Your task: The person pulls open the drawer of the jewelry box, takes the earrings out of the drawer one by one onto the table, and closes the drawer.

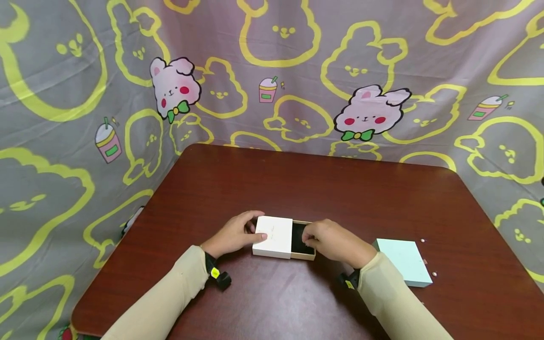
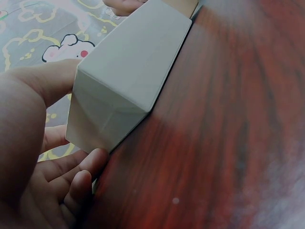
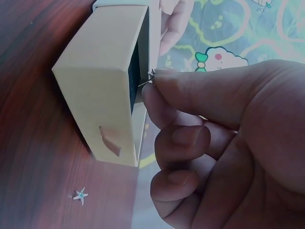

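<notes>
A white sliding jewellery box [image 1: 274, 233] lies on the table, its tan drawer [image 3: 93, 105] pulled partway out to the right. Dark lining [image 1: 299, 232] shows inside the drawer. My left hand [image 1: 233, 233] grips the closed end of the white sleeve, thumb on top and fingers at the far side and end. Over the drawer's opening is my right hand [image 1: 329, 240], pinching a small metal earring [image 3: 148, 80] with a thin pin between thumb and forefinger. Most of the earring is hidden by the fingertips. A small star-shaped stud [image 3: 80, 195] lies on the table near the drawer's pull tab.
To the right, partly behind my right sleeve, sits a pale mint box [image 1: 403, 259]. Small pearl-like pieces [image 1: 434, 274] lie just beyond it on the brown table [image 1: 318, 189]. A patterned cloth [image 1: 297, 113] hangs behind and around the table.
</notes>
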Motion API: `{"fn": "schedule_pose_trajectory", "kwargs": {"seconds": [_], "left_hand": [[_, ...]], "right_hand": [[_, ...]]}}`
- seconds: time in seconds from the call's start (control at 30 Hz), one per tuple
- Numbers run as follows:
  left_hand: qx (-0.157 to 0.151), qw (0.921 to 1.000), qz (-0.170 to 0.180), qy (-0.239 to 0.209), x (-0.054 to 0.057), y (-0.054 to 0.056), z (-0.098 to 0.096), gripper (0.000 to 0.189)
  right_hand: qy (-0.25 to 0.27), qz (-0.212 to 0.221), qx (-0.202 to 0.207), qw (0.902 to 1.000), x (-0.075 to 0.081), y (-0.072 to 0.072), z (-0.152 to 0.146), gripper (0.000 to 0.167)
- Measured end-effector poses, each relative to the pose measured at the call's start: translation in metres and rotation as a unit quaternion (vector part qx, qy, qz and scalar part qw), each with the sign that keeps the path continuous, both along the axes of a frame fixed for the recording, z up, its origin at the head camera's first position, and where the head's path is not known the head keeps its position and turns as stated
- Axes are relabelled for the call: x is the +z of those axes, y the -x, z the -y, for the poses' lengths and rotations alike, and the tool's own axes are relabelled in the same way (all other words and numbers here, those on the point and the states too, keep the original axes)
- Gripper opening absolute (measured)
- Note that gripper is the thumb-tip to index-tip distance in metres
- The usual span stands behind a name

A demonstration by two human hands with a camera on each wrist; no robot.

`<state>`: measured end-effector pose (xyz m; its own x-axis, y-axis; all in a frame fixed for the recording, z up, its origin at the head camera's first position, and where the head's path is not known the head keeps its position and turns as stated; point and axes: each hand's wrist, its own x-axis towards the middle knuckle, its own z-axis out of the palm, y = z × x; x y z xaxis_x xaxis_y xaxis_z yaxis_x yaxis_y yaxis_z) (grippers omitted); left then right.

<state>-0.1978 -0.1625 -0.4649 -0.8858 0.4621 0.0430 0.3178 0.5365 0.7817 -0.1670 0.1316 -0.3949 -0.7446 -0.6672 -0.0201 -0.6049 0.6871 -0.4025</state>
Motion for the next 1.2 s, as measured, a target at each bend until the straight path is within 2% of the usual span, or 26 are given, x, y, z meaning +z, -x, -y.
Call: {"fn": "schedule_pose_trajectory", "kwargs": {"seconds": [1.2], "left_hand": [[0.005, 1.0, -0.003, 0.004, 0.004, -0.003, -0.001, 0.069]], "right_hand": [[0.003, -0.01, -0.019, 0.9998, 0.001, -0.012, -0.022, 0.013]]}}
